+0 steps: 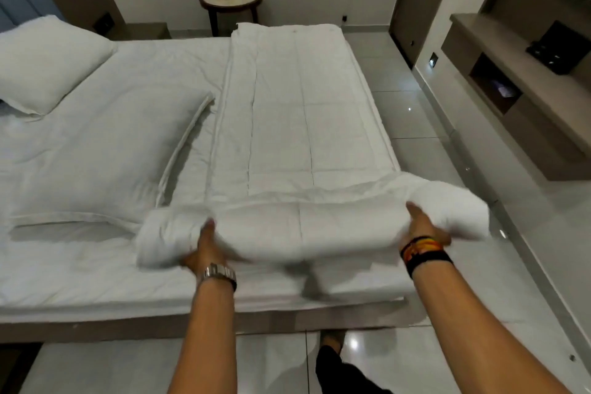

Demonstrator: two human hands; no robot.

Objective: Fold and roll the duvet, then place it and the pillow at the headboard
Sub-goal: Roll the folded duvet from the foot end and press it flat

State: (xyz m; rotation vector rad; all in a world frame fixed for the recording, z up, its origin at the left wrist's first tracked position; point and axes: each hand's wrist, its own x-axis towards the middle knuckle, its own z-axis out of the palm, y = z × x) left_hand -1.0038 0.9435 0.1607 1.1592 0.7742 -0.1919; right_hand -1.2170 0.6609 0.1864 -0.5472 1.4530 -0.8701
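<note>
A white duvet [297,112] lies folded into a long strip along the right side of the bed [96,278]. Its near end is rolled into a thick bundle [307,227] that spans the strip's width and sticks out past both sides. My left hand [204,249], with a metal watch at the wrist, grips the left part of the roll. My right hand [422,227], with coloured bands at the wrist, grips the right part. One white pillow [105,150] lies flat left of the duvet. A second pillow [48,61] sits at the far left.
A round side table [230,0] with glasses stands against the far wall. A wooden shelf unit [524,83] runs along the right wall, holding a dark box [559,48]. Glossy floor tiles [412,118] lie between bed and shelf. My foot [332,342] is under the bed edge.
</note>
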